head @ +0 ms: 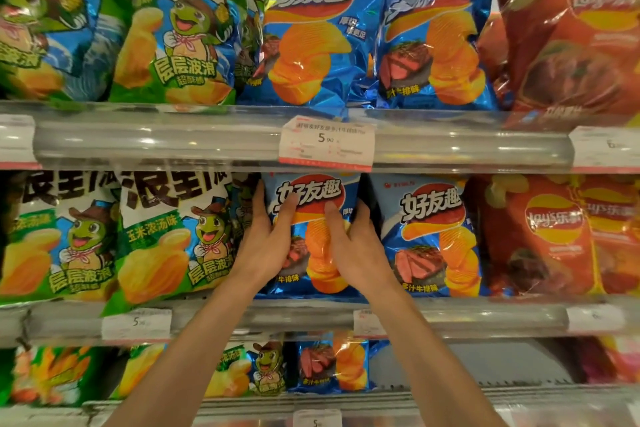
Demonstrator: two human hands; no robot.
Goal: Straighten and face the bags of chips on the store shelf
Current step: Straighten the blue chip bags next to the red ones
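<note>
The bag between my hands (313, 236) is shiny blue, with a red and orange oval band, black letters edged in white, wavy orange chips and a piece of red-brown steak. The blue bag beside it (426, 236) has the same pattern. The green bags (166, 236) show a green cartoon turtle with a brown hat and a red-white scarf, pale yellow chips and a white top with black letters. The red bags (554, 236) carry a yellow circle with a red ribbon and white letters. The price label (325, 142) is white with a red lower edge. The shelf rail (156, 142) is clear grey.
</note>
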